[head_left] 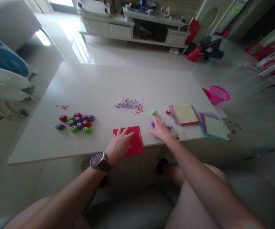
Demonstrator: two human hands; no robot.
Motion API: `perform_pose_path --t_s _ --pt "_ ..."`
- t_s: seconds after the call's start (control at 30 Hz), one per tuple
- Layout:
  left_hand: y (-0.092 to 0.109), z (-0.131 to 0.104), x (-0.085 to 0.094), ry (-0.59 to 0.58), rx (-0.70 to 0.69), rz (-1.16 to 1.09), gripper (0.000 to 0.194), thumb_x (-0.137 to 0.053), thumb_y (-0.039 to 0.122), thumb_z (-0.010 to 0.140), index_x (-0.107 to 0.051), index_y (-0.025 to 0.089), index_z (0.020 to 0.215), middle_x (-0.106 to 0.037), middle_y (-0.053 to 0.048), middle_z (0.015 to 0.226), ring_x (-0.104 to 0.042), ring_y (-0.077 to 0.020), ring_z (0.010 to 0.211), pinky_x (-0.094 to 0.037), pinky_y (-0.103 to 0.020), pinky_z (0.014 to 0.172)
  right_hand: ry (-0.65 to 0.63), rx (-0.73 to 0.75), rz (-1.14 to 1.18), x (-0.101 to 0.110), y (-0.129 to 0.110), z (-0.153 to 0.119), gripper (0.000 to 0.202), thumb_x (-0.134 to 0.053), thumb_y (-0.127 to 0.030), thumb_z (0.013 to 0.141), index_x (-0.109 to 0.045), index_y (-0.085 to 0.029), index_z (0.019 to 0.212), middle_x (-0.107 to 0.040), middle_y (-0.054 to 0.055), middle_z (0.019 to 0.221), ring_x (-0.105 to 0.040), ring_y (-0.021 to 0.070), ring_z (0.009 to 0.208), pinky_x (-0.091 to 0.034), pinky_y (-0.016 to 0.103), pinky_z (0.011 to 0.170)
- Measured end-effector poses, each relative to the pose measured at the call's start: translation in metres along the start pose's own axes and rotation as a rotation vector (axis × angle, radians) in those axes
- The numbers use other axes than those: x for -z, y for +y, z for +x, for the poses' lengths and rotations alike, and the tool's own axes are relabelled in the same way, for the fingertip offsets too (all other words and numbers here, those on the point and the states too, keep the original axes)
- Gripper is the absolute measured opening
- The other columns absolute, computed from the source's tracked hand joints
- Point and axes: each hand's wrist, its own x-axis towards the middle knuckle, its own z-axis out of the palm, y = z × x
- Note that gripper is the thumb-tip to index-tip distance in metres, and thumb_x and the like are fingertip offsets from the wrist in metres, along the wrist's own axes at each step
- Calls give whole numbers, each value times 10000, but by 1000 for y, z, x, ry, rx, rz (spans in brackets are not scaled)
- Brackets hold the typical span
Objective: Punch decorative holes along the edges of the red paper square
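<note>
Over red sheet, left hand splayed, palm down.

The left hand partly covers paper (red).

Far tabletop free, confetti midway, punch cluster left, loose punches, paper stacks right

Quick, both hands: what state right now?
Left hand: open, spread over the red sheet.
Right hand: at a purple punch; whether gripping it cannot be told.
</note>
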Motion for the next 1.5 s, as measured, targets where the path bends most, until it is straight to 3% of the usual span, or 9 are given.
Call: perform_pose_path --t_s 0.2,0.3,0.53,1.03,1.13,1.23,1.33,1.5 --pt "1 0 -1 -88 127 25 840 -746 289 944 -389 407 1695 -203 -159 1819 -176 -658 1595 -440 -863 1087 -58 19 -57 1 -5 -6 432 -572 -261 984 -593 -152 1402 -489 200 1634 -496 357 1461 -484 456 1151" --pt "1 2 -1 -122 130 23 856 -752 298 942 -371 413 1701 -204 -175 1814 -180 -664 1590 -457 -872 1055 -88 5 -73 2 -8 -8 494 -565 -287 1003 -567 -150 1477 -378 215 1729 -406 387 1560 -480 482 1172" --pt "1 3 -4 -96 99 28 840 -741 256 939 -389 380 1691 -216 -230 1798 -196 -683 1576 -458 -886 1029 -100 -8 -87 -2 -17 -11 564 -527 -303 1028 -511 -73 1543 -275 308 1758 -308 489 1612 -489 574 1155" --pt "3 3 -4 -100 101 35 852 -735 256 931 -379 369 1698 -220 -233 1795 -195 -683 1574 -477 -873 1016 -114 -11 -105 -3 -18 -12 610 -524 -316 1040 -459 -78 1598 -258 291 1772 -291 474 1626 -477 555 1172" --pt "2 3 -2 -115 98 20 857 -732 264 930 -373 369 1701 -195 -222 1805 -193 -684 1573 -474 -875 1021 -101 24 -78 3 -12 -10 588 -569 -259 998 -493 -106 1561 -352 274 1736 -378 433 1589 -493 523 1150" --pt "1 1 2 -133 99 11 849 -728 276 932 -374 391 1694 -192 -197 1808 -201 -677 1571 -468 -872 1033 -75 45 -33 12 -2 -8 542 -613 -168 935 -554 -128 1473 -594 247 1545 -579 363 1424 -518 448 1095" --pt "2 0 6 -130 104 -15 823 -725 276 927 -408 396 1678 -221 -189 1796 -224 -666 1563 -467 -863 1032 -61 43 -21 17 6 -6 454 -625 -135 923 -612 -154 1377 -712 202 1370 -684 330 1255 -538 404 1001" --pt "1 1 12 -35 67 -9 521 -651 294 963 -633 332 1483 -456 -178 1647 -376 -539 1488 -364 -852 1102 -30 36 -30 18 8 -6 311 -640 -195 960 -685 -205 1267 -765 148 1265 -720 305 1131 -526 366 883"
